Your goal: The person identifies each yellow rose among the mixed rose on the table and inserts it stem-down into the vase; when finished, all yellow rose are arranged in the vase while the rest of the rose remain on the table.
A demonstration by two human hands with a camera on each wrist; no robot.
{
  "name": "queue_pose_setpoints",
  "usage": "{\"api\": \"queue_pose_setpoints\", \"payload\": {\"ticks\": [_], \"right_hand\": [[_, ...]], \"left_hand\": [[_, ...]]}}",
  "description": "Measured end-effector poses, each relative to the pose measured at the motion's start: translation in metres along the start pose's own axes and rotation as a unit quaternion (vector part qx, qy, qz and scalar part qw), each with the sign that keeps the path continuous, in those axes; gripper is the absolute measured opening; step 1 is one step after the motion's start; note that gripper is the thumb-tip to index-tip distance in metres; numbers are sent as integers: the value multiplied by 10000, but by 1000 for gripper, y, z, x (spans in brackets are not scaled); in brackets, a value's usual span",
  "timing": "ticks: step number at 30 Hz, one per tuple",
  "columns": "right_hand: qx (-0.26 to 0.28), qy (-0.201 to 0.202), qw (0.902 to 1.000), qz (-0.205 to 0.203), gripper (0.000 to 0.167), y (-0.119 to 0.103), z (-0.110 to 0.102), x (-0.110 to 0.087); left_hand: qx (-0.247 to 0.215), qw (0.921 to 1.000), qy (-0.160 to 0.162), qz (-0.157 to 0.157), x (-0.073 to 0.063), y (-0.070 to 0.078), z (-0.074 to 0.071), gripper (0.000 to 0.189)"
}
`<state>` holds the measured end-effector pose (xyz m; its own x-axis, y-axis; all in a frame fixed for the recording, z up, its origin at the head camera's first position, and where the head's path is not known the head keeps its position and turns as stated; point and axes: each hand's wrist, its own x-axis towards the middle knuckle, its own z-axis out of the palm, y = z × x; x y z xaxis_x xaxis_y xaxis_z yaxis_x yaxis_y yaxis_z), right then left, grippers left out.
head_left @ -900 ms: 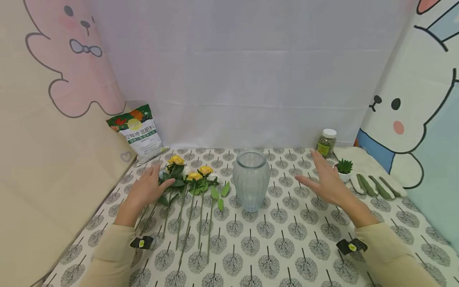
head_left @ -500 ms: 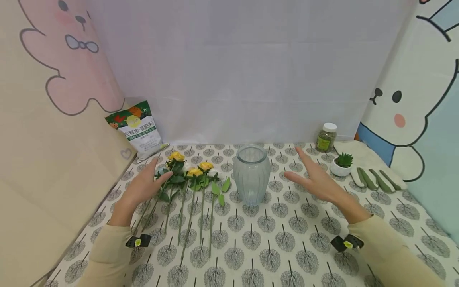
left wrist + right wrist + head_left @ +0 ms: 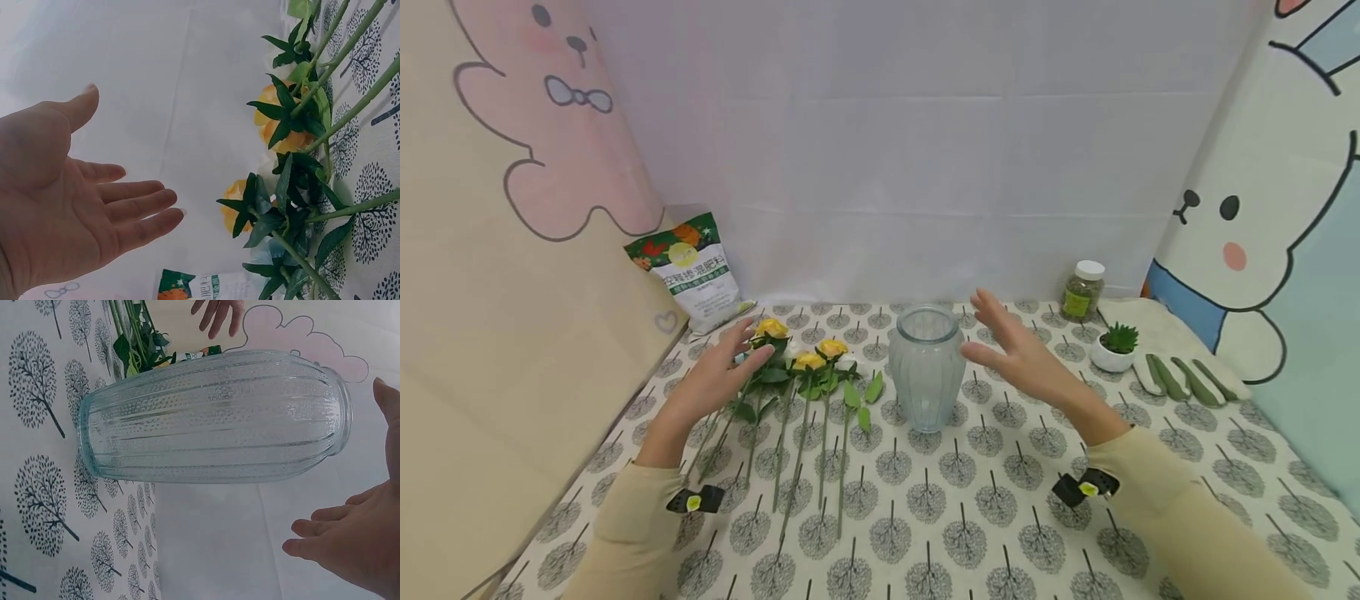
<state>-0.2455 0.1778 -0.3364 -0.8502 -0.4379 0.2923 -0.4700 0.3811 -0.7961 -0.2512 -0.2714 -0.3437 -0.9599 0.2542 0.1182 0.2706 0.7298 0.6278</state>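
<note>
A ribbed, pale-blue glass vase (image 3: pixel 927 375) stands upright in the middle of the table. Close by its right side is my right hand (image 3: pixel 1018 354), fingers spread and holding nothing; in the right wrist view the thumb and fingers point toward the vase's rim (image 3: pixel 342 412). My left hand (image 3: pixel 711 379) hovers over the left side of the flowers, palm turned inward, fingers relaxed with nothing in them. Yellow roses (image 3: pixel 809 361) and paler blooms lie in a row with their long green stems toward me. The left wrist view shows the left palm (image 3: pixel 69 219) apart from the rose heads (image 3: pixel 281 119).
A fertilizer bag (image 3: pixel 696 279) leans at the back left. At the back right stand a white-capped jar (image 3: pixel 1082 292) and a small potted succulent (image 3: pixel 1112 354). White and green gloves (image 3: pixel 1187 375) lie beside them. Cloth walls (image 3: pixel 865 167) enclose the table.
My right hand has moved left, from near the succulent to beside the vase. The left hand stays over the flowers with only a slight shift. The vase and flowers stay put.
</note>
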Motion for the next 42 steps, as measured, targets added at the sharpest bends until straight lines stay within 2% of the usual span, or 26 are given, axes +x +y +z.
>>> {"api": "queue_pose_setpoints", "payload": {"ticks": [5,9,13,20,25,34,42], "right_hand": [[305,-79,9993,-181,92,1,7,7],[499,-93,9985,-201,96,3,13,12],[621,-109,9979,-121,97,5,18,13],[751,-30,9972,-46,96,4,23,16],[814,27,9967,53,91,4,24,17],[956,60,9954,52,89,9,27,19],[1019,97,9947,18,86,10,30,17]], "left_hand": [[-327,9995,0,-42,0,-2,0,79],[-393,9992,71,-91,1,-6,1,81],[-426,9986,157,-281,3,-15,4,80],[-433,9967,306,-620,7,-31,7,65],[-401,9958,283,-779,10,-40,10,60],[-11,9929,250,-1163,13,-51,15,57],[-290,9890,10,-1450,14,-64,21,62]]}}
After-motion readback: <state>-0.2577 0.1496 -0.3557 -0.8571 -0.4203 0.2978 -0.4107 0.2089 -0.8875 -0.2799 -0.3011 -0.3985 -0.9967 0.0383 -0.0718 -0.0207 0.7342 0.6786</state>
